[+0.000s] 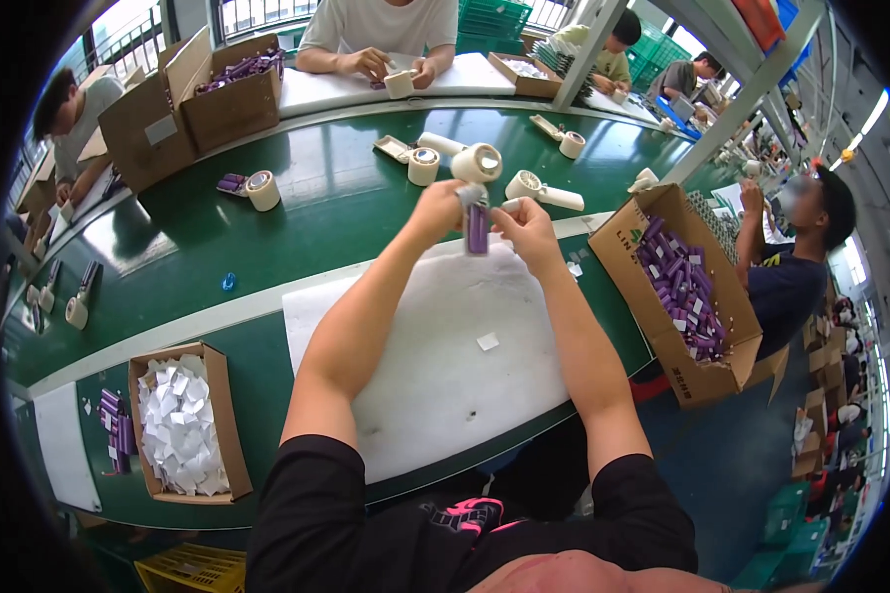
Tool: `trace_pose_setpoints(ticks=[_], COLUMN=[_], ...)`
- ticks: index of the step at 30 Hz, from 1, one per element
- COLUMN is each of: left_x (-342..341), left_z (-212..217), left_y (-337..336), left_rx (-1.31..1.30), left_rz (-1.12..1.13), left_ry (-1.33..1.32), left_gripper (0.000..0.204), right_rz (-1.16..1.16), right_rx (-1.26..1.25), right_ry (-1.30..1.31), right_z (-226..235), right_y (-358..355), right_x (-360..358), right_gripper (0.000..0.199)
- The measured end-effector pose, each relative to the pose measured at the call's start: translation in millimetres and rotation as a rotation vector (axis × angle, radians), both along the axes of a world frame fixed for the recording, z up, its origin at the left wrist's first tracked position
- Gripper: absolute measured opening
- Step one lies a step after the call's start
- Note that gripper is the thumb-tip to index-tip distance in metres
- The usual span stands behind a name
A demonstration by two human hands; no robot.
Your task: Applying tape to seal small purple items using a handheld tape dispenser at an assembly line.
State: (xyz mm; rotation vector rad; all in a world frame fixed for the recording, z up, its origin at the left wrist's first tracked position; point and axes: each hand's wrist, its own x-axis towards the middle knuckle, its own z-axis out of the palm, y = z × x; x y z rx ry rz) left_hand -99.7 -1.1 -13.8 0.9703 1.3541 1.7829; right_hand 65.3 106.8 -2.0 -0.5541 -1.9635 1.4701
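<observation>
Both my arms reach forward over a white foam mat (435,366). My left hand (437,214) is closed on a small cream handheld fan (477,162) with a round head. Below the head, a purple battery cell (478,229) stands upright between my two hands. My right hand (530,232) is pinched beside the battery, and a small whitish piece shows at its fingertips; what exactly it holds is too small to tell. More cream fans lie just beyond my hands, one fan (423,166) on the left and another fan (544,190) on the right.
A carton of purple cells (680,287) stands at right, a carton of white paper pieces (180,425) at left. Purple cells (116,432) lie beside it. A green conveyor belt (336,188) carries further fans. Co-workers sit across, including one person (381,40) opposite and one (791,257) at right.
</observation>
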Motion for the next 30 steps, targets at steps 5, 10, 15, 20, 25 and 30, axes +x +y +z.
trace_pose_setpoints(ticks=[5, 10, 15, 20, 25, 30], left_x=[-80, -86, -57, -40, -18, 6], left_z=[-3, -8, -7, -4, 2, 21], left_y=[-25, -25, -12, -7, -11, -10], left_rx=[0.151, 0.392, 0.119, 0.120, -0.013, -0.111], left_rz=[0.462, 0.555, 0.306, 0.553, 0.851, 0.016], left_ry=[-0.672, -0.796, -0.294, 0.368, 1.180, 0.671], left_gripper=[0.033, 0.030, 0.026, 0.041, 0.055, 0.036], right_rz=[-0.202, -0.259, -0.339, -0.221, -0.129, 0.205], right_rx=[0.364, 0.780, 0.927, 0.789, 0.666, 0.379], right_ry=[-0.096, -0.203, -0.431, -0.304, -0.181, -0.221], right_z=[9, -2, -17, 9, 75, 113], right_y=[8, 20, 51, 60, 46, 26], right_x=[-35, -97, -136, -129, -72, -11], right_gripper=[0.025, 0.042, 0.057, 0.048, 0.043, 0.049])
